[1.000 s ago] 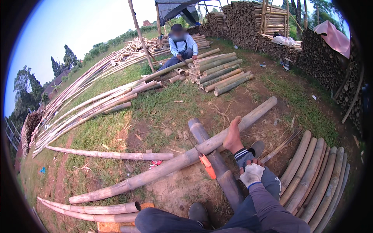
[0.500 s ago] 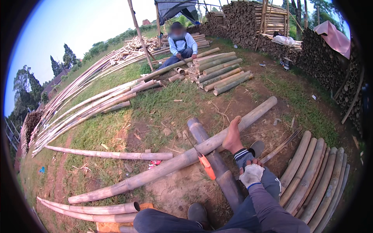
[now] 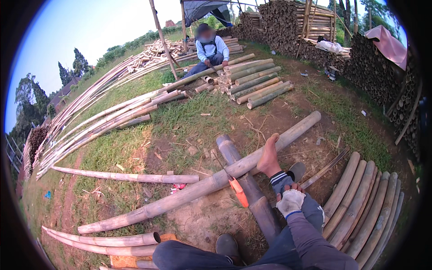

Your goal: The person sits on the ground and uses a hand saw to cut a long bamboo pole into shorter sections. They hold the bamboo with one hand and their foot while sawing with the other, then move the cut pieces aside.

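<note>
Orange saw handle (image 3: 238,193) — white glove (image 3: 290,202)

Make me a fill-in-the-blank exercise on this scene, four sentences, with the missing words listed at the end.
1. Beside the long bamboo pole, the tool's handle is coloured ____.
2. The person's right hand wears a white ____.
3. The person's foot at that pole is not shod but ____.
4. The sheet draped over the bamboo stack at far right is coloured ____.

Missing words: orange; glove; bare; pink.
</note>
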Demonstrator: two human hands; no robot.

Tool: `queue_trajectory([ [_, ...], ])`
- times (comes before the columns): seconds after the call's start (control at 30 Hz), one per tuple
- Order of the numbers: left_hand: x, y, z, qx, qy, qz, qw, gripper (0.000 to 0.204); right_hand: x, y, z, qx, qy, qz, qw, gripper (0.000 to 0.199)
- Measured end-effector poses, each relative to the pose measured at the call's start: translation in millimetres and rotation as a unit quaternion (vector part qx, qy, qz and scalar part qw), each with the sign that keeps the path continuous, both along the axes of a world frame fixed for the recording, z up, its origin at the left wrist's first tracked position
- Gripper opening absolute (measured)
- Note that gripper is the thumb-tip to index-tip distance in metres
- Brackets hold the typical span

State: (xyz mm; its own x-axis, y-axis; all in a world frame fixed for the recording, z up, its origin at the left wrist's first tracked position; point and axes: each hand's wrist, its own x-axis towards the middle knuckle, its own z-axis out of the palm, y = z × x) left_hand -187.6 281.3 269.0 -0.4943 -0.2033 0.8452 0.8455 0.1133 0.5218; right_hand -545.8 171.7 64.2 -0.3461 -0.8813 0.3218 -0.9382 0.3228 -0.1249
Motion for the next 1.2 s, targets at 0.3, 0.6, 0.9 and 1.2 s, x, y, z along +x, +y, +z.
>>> queue_trajectory([
  [0.3, -1, 1, -1, -0.008, 0.017, 0.034, 0.999, 0.065, 4, -1, 4, -0.006, 0.002, 0.015, 1.0, 0.048],
  [0.6, 8, -20, 33, -0.073, -0.058, -0.016, 0.995, 0.063, 4, -3, 9, 0.001, 0.0, -0.003, 1.0, 0.048],
  [0.9, -6, 13, 14, 0.062, 0.021, 0.055, 0.996, 0.059, 2, -4, 7, -0.02, 0.001, 0.006, 1.0, 0.047],
  [1.2, -4, 2, 1, -0.014, 0.041, 0.042, 0.998, 0.059, 4, -4, 7, -0.015, 0.024, -0.007, 1.0, 0.045],
])
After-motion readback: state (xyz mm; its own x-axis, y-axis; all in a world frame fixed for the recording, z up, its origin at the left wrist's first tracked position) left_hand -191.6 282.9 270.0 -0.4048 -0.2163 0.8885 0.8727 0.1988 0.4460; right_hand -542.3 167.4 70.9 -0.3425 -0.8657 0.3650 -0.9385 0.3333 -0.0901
